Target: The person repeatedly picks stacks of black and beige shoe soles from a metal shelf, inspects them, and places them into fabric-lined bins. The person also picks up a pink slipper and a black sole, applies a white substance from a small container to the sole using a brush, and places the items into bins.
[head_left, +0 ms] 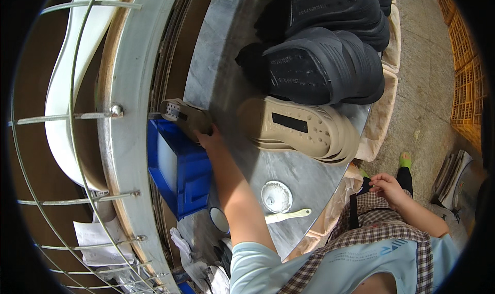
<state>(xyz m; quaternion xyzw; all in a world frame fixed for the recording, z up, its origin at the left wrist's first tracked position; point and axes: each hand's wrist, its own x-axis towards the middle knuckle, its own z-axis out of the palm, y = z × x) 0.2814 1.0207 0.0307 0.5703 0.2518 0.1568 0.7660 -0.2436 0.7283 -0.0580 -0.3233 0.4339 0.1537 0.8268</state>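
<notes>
Currently left hand [209, 138] reaches across the grey table [227, 62], fingers closed on a beige shoe sole [185, 116] held at the table's left edge, above a blue bin [180, 170]. Right hand [386, 186] is down by the checked apron [371, 232] near the waist, fingers curled at the strap; can't tell if it grips anything. Stack of beige soles [304, 131] lies mid-table, black soles [322, 64] piled behind it. White round lid [277, 196] and cream brush [289, 216] near the front edge. Wire-guarded conveyor rim [129, 139] at left.

Grey worktable [289, 170], concrete floor [428, 87]
</notes>
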